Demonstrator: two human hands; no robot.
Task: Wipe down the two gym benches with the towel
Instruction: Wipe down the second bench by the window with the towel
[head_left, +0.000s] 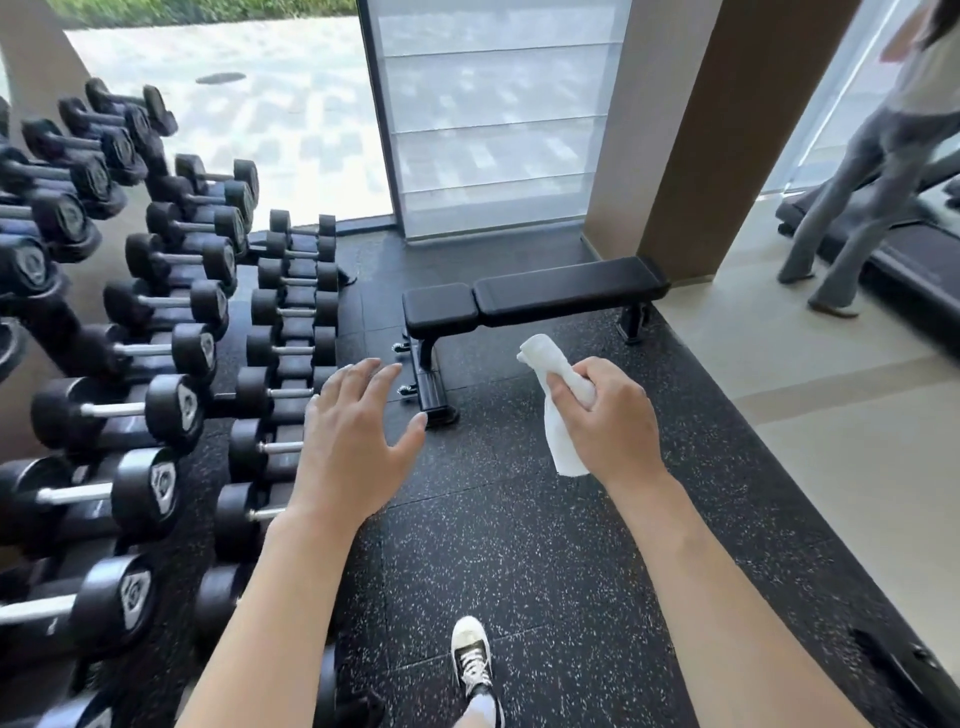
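Fingers (571, 387) of the right hand (605, 421) curl tightly around a white towel (558, 415), clamping its bunched middle; one rolled end sticks up above the fist and a flat loose end hangs below it. This hand sits right of centre in the frame, held in the air above the floor. Left of centre, the left hand (353, 441) is held out palm down, its fingers spread apart and holding nothing, with the thumb pointing toward the towel. Both bare forearms reach up from the lower edge of the frame.

Beyond the hands, in the middle of the frame, stands one black padded gym bench (535, 296), lying flat with a short seat pad on its left and a longer pad on its right, on a black metal frame. The towel is well apart from it and not touching. Only this one bench is in view.

Along the left side of the frame, a rack of black dumbbells (171, 291) runs in tiers from top to bottom. Black speckled rubber flooring (519, 545) covers the centre. At the bottom centre, a black-and-white sneaker (471, 657) points forward. In the upper right corner, another person's legs (852, 208) stand beside a treadmill (914, 260) on a pale floor.
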